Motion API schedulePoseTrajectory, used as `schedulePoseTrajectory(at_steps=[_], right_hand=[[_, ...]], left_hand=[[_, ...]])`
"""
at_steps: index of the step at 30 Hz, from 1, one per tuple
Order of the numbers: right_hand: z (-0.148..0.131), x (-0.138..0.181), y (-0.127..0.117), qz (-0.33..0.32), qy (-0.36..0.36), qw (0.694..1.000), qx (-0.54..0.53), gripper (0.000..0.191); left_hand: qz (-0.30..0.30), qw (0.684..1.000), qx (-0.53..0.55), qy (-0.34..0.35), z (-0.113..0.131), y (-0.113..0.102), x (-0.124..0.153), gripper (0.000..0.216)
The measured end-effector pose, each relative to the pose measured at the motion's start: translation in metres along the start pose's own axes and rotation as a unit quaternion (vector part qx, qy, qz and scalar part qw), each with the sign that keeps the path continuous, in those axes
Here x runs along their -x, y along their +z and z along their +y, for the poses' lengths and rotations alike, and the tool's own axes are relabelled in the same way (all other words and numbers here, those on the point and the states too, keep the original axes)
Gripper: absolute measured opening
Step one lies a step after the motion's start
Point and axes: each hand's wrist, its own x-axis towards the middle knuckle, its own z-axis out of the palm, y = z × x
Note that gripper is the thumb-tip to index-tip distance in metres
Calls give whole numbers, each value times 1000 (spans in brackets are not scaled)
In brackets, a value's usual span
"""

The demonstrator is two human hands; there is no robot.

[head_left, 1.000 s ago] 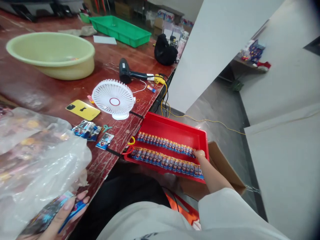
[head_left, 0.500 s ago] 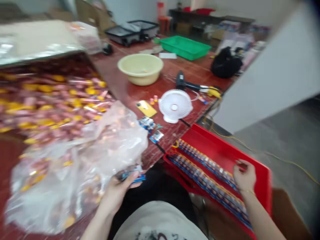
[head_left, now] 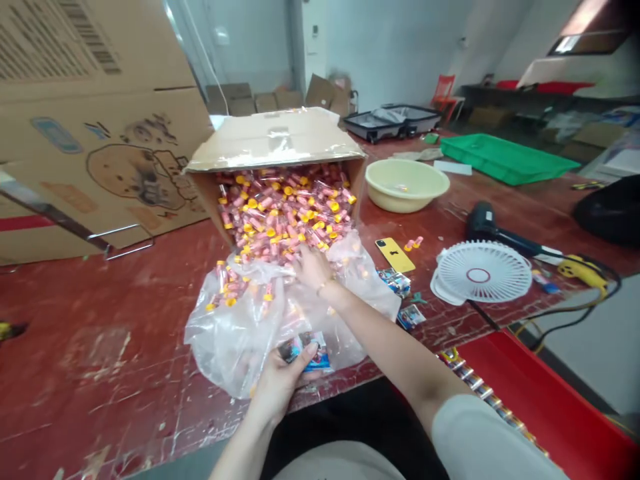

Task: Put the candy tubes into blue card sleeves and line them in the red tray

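My left hand (head_left: 285, 373) is closed on a small stack of printed plastic packets (head_left: 314, 351), blue at the bottom edge, with the thumb on top. My right hand (head_left: 314, 268) reaches across to the front of the pile of pink tubes with yellow caps (head_left: 280, 217). Its fingers look partly spread at the nearest tubes, and the fingertips are hard to make out. The tubes spill from a cardboard box (head_left: 275, 143) lying open towards me. A clear plastic bag (head_left: 235, 357) spreads from the box under both arms, with more tubes on it.
On the red table (head_left: 125, 347) are a yellow phone (head_left: 395, 255), loose packets (head_left: 411, 317), a cream basin (head_left: 407, 183), a white fan (head_left: 480, 273), a heat gun (head_left: 500, 233) and a green tray (head_left: 507, 159). A red tray (head_left: 545, 400) with rows of filled packets sits low right.
My right hand has moved left from over the red tray to the tube pile. The view has swung left. My left hand still holds the packets.
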Motion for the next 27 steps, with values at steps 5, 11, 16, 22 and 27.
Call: schedulePoseTrajectory(at_steps=[5, 11, 16, 22, 27], right_hand=[[6, -21, 31, -18, 156, 984, -84, 26], [8, 40, -43, -98, 268, 872, -397, 52], [-13, 88, -79, -193, 237, 803, -512, 59], [-27, 96, -85, -111, 40, 910, -399, 39], [-26, 93, -88, -147, -35, 947, -285, 32]], left_hand=[[27, 1000, 1, -6, 2, -19, -3, 53], [-43, 999, 4, -4, -2, -23, -19, 46], [-92, 995, 37, 19, -4, -21, -31, 32], [-47, 995, 7, 90, -6, -16, -32, 33], [-30, 995, -25, 95, -7, -11, -32, 34]])
